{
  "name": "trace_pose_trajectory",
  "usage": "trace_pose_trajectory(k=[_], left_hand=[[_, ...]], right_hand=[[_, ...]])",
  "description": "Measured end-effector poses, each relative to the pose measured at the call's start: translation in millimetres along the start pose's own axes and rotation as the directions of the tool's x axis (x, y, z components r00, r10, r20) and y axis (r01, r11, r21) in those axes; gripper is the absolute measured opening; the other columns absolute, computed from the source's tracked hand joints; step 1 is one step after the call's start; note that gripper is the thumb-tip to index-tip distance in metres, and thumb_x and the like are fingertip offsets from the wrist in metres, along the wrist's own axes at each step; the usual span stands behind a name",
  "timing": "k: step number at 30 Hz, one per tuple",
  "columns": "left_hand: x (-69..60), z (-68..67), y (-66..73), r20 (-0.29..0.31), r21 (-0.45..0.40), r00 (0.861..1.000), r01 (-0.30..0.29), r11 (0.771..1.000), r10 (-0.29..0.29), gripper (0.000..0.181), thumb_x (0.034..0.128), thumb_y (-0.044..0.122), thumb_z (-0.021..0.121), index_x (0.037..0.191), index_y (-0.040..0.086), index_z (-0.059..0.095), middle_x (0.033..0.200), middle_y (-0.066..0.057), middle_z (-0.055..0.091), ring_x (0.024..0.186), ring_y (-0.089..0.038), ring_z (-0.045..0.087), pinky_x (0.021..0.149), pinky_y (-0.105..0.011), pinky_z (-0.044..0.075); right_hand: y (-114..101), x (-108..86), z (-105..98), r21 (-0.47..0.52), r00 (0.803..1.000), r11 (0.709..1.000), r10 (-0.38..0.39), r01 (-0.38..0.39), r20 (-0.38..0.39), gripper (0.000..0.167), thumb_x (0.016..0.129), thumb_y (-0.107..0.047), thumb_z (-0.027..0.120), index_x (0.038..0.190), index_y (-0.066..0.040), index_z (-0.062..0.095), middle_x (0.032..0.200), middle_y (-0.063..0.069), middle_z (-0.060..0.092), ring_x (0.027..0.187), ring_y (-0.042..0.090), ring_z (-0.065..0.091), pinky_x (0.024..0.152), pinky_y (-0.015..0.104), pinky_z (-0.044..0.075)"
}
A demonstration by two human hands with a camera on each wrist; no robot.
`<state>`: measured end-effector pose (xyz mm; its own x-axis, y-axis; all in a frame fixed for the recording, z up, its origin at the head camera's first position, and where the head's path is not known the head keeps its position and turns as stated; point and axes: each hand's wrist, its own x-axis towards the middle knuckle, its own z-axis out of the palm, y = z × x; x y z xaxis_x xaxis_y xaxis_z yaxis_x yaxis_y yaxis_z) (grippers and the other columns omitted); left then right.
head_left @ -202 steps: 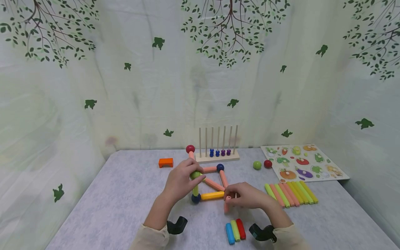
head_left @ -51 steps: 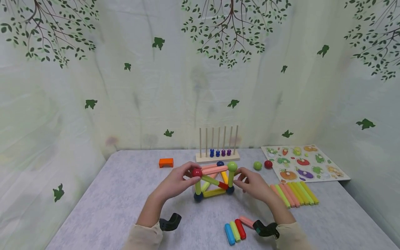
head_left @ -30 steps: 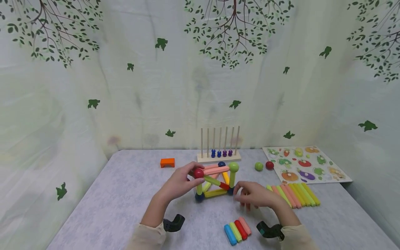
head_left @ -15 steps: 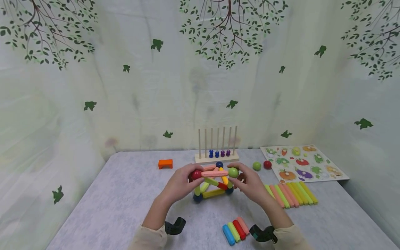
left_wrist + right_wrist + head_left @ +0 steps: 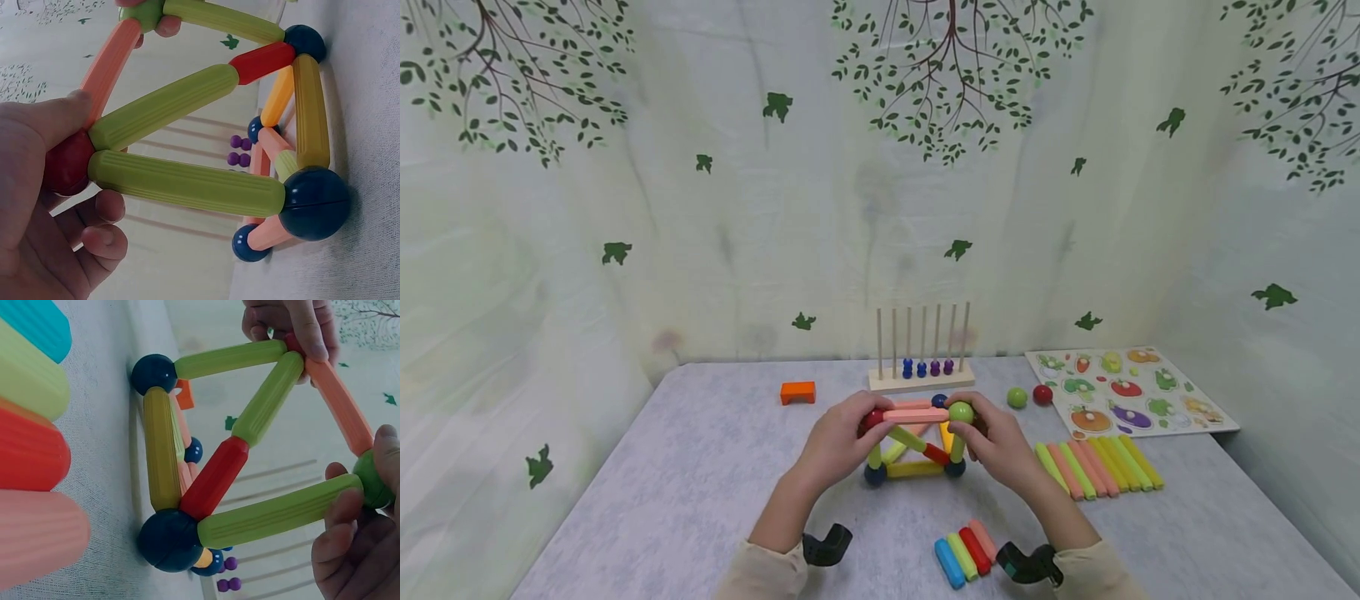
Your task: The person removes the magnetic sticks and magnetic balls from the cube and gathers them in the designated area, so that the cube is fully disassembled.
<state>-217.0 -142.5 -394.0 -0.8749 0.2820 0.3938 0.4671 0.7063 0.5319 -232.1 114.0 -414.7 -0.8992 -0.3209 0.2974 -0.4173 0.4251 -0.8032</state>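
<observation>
A frame of magnetic sticks and balls stands on the table. My left hand (image 5: 831, 442) grips the red ball (image 5: 871, 419) at its upper left corner, and my right hand (image 5: 1003, 442) grips the green ball (image 5: 960, 412) at its upper right. A pink stick (image 5: 916, 415) spans these two balls. Below, a yellow stick (image 5: 916, 469) joins two navy balls (image 5: 876, 475). In the left wrist view, a green stick (image 5: 165, 106) and a short red stick (image 5: 262, 62) form a diagonal. Upright green sticks (image 5: 281, 509) make the sides. The frame's back is partly hidden.
Several short sticks (image 5: 964, 554) lie in front, near the right wrist. A row of longer sticks (image 5: 1101, 467) is at right, with a loose green ball (image 5: 1017, 397), a red ball (image 5: 1042, 394) and a vegetable board (image 5: 1131, 392) behind. A bead rack (image 5: 921, 379) and orange block (image 5: 797, 392) stand at the back.
My right hand has risen from beside the frame onto the green ball. The frame's right side has shifted slightly. A pink stick has joined the short sticks in front. My left hand keeps the red ball.
</observation>
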Motion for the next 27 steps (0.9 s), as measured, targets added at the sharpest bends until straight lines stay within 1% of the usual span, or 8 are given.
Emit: trace_pose_trajectory(k=[6, 8, 11, 14, 16, 20, 23, 27], left_hand=[[-0.9, 1.0, 0.4, -0.001, -0.016, 1.0, -0.008, 1.0, 0.008, 0.023, 0.0947, 0.031, 0.069, 0.116, 0.022, 0.066, 0.085, 0.01, 0.055, 0.073, -0.009, 0.051, 0.063, -0.019, 0.048], [-1.5, 1.5, 0.4, -0.005, -0.015, 1.0, -0.01, 1.0, 0.01, 0.023, 0.0947, 0.031, 0.069, 0.116, 0.022, 0.066, 0.086, 0.01, 0.055, 0.073, -0.009, 0.051, 0.063, -0.019, 0.048], [-2.0, 3.1, 0.2, -0.009, -0.003, 1.0, -0.012, 1.0, 0.012, 0.024, 0.0949, 0.03, 0.069, 0.117, 0.021, 0.066, 0.088, 0.009, 0.057, 0.074, -0.009, 0.051, 0.064, -0.018, 0.047], [-1.9, 4.8, 0.9, -0.009, 0.007, 1.0, -0.014, 1.0, 0.014, 0.024, 0.0955, 0.03, 0.068, 0.118, 0.021, 0.065, 0.091, 0.009, 0.059, 0.075, -0.009, 0.051, 0.065, -0.018, 0.048], [-1.8, 5.7, 1.8, -0.013, 0.009, 1.0, -0.015, 1.0, 0.015, 0.024, 0.0959, 0.03, 0.068, 0.118, 0.022, 0.065, 0.092, 0.009, 0.06, 0.076, -0.008, 0.051, 0.066, -0.018, 0.048], [-0.8, 7.3, 3.2, -0.031, 0.013, 0.999, -0.024, 1.0, 0.025, 0.023, 0.0958, 0.03, 0.068, 0.117, 0.022, 0.065, 0.093, 0.009, 0.06, 0.075, -0.009, 0.052, 0.066, -0.018, 0.049], [-0.6, 7.6, 3.9, -0.04, 0.012, 0.999, -0.032, 0.999, 0.033, 0.022, 0.0956, 0.029, 0.068, 0.116, 0.022, 0.065, 0.092, 0.009, 0.059, 0.075, -0.008, 0.051, 0.066, -0.018, 0.048], [-1.4, 6.4, 5.0, -0.044, 0.009, 0.999, -0.031, 0.999, 0.032, 0.022, 0.0953, 0.028, 0.069, 0.116, 0.021, 0.065, 0.089, 0.009, 0.058, 0.074, -0.008, 0.051, 0.065, -0.018, 0.048]], right_hand=[[-0.3, 1.6, 2.5, 0.054, 0.998, 0.997, 0.058, -0.059, 0.003, 0.026, 0.102, -0.019, 0.058, 0.127, -0.017, 0.054, 0.1, 0.011, 0.064, 0.057, 0.016, 0.052, 0.055, 0.024, 0.049], [-0.9, 2.0, 3.8, 0.076, 0.996, 0.993, 0.087, -0.087, -0.004, 0.026, 0.102, -0.019, 0.058, 0.128, -0.018, 0.053, 0.104, 0.01, 0.063, 0.058, 0.019, 0.052, 0.055, 0.024, 0.049], [-1.6, 2.2, 5.5, 0.104, 0.993, 0.988, 0.114, -0.111, -0.023, 0.028, 0.101, -0.018, 0.058, 0.129, -0.019, 0.052, 0.111, 0.01, 0.062, 0.063, 0.027, 0.055, 0.056, 0.023, 0.049], [-2.4, 2.1, 6.5, 0.107, 0.992, 0.989, 0.107, -0.1, -0.063, 0.031, 0.1, -0.016, 0.06, 0.13, -0.018, 0.051, 0.117, 0.012, 0.06, 0.072, 0.03, 0.056, 0.059, 0.023, 0.05], [-2.7, 2.0, 7.3, 0.098, 0.99, 0.991, 0.099, -0.089, -0.099, 0.033, 0.099, -0.015, 0.063, 0.129, -0.019, 0.051, 0.12, 0.011, 0.06, 0.076, 0.028, 0.056, 0.062, 0.022, 0.051], [-2.8, 1.9, 8.4, 0.068, 0.984, 0.997, 0.053, -0.041, -0.173, 0.035, 0.095, -0.018, 0.068, 0.127, -0.02, 0.052, 0.116, 0.008, 0.06, 0.073, 0.021, 0.054, 0.062, 0.021, 0.049], [-1.0, 1.8, 8.6, 0.045, 0.972, 0.999, 0.028, -0.018, -0.234, 0.033, 0.095, -0.018, 0.069, 0.124, -0.019, 0.053, 0.112, 0.008, 0.061, 0.073, 0.019, 0.054, 0.063, 0.02, 0.049], [1.8, 3.0, 2.4, 0.022, 0.95, 0.999, 0.033, -0.027, -0.311, 0.027, 0.097, -0.02, 0.066, 0.122, -0.018, 0.055, 0.108, 0.008, 0.064, 0.071, 0.017, 0.055, 0.06, 0.02, 0.05]])
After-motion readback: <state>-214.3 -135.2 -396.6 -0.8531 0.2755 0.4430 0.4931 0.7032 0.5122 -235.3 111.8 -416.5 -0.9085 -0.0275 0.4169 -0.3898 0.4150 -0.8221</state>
